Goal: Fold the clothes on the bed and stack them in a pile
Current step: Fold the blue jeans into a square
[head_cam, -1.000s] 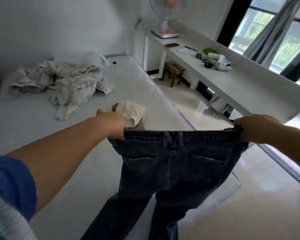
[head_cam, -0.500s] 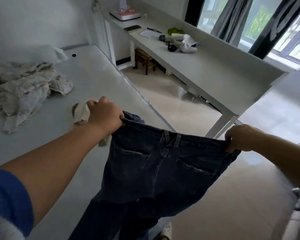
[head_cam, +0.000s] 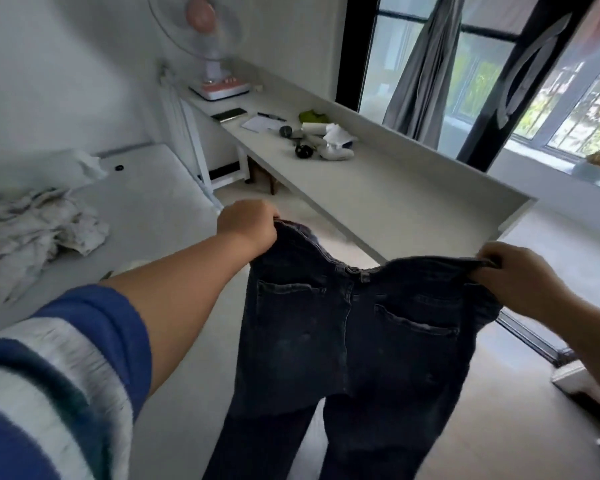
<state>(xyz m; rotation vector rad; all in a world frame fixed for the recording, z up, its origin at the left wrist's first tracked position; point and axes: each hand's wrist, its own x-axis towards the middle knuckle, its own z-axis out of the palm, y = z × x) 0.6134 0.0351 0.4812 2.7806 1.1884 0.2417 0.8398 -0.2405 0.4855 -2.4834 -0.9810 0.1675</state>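
A pair of dark blue jeans (head_cam: pixel 347 344) hangs in the air in front of me, back pockets facing me, legs dangling past the bottom edge. My left hand (head_cam: pixel 248 226) grips the left end of the waistband. My right hand (head_cam: pixel 513 277) pinches the right end, and the waistband sags between them. The jeans hang beside the bed's (head_cam: pixel 160 188) right edge, mostly over the floor. A crumpled pale cloth heap (head_cam: pixel 32 233) lies on the bed at the left. A small cream garment (head_cam: pixel 132 265) peeks out behind my left forearm.
A long white desk (head_cam: pixel 378 199) runs along the wall on the right, carrying a fan (head_cam: pixel 212 46), papers, a phone and small items. A pillow (head_cam: pixel 80 164) sits at the bed's far end. Windows with grey curtains (head_cam: pixel 426 71) lie beyond; pale floor below.
My view has swung right and up toward the desk and window. Both hands still hold the waistband; the left has risen above the right, and the waistband now sags in the middle.
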